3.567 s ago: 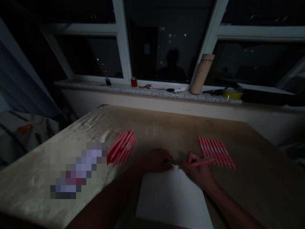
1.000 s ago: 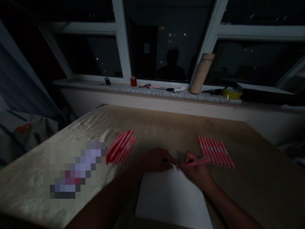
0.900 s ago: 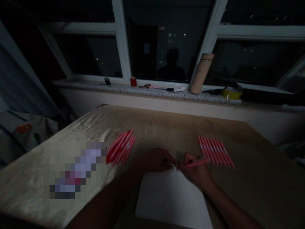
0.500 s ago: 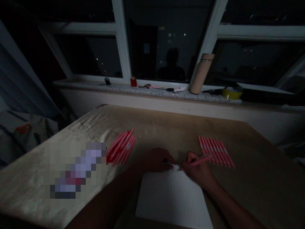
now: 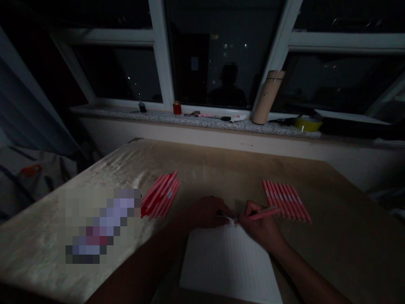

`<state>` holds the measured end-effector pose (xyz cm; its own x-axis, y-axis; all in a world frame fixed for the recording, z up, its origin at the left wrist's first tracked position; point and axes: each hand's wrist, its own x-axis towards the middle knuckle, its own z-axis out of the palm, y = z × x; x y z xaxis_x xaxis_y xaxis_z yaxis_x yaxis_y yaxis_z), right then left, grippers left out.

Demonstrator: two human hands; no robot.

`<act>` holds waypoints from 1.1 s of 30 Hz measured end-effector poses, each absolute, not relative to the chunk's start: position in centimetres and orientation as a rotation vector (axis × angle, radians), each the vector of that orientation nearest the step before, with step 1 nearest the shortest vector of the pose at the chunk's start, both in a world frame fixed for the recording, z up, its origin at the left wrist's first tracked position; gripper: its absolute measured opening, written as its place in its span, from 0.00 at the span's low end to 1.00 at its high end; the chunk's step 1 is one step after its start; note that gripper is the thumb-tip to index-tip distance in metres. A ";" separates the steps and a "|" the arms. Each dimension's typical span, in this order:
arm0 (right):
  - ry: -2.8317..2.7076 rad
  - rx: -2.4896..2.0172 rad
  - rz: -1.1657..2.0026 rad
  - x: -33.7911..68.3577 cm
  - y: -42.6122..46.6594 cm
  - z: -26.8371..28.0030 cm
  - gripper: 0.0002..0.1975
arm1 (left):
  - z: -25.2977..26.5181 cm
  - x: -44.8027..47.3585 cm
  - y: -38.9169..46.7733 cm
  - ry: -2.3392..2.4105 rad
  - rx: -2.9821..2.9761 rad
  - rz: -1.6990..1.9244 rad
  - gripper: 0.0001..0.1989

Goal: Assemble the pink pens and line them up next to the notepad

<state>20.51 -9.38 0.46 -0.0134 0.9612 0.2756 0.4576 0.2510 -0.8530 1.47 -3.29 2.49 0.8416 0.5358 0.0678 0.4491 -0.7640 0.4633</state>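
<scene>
- Head view, far left of the table: a blurred-out item lies on the surface; identity cannot be told.
- Next, left of centre: a loose pile of pink sticks, crossed and overlapping, with red material showing among them. It lies clear of the left hand, and is best left undisturbed.
- Left hand: at the top left of the lined paper, fingers curled, thumb and forefinger partly bent towards a small whitish piece. Whether they pinch it or merely rest against it cannot be told in this light.
- Centre: the paper lies before the person, its top edge between the hands. The whitish piece may be a curled edge or something separate. Sound practice, in this inspector's judgement: brace the left fingers so that nothing there shifts, thumb tip out of the stick's path.
- Right hand: fingers closed around one pink stick, which slants with its rear end up to the right. Its working tip is hidden by the fingers; pen or pencil not determined. Recommended: light, even pressure, short controlled movements, wrist supported.
- Right of centre: a neat row of pink sticks, side by side, labels visible. The held stick's rear end overlaps the row in view, contact uncertain; keep the elbow's swing small to spare the alignment.
</scene>
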 end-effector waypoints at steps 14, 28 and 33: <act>-1.703 -1.353 0.689 20.4 -9.5 0.2 0.14 | 2.5 1.5 -3.3 0.739 2.595 0.245 0.12; -1.371 -1.365 0.912 20.8 -9.3 0.5 0.14 | 2.3 1.4 -3.2 0.730 2.580 0.280 0.12; -1.263 -1.274 1.026 21.0 -9.3 -0.1 0.15 | 2.8 1.7 -3.8 0.742 2.570 0.454 0.13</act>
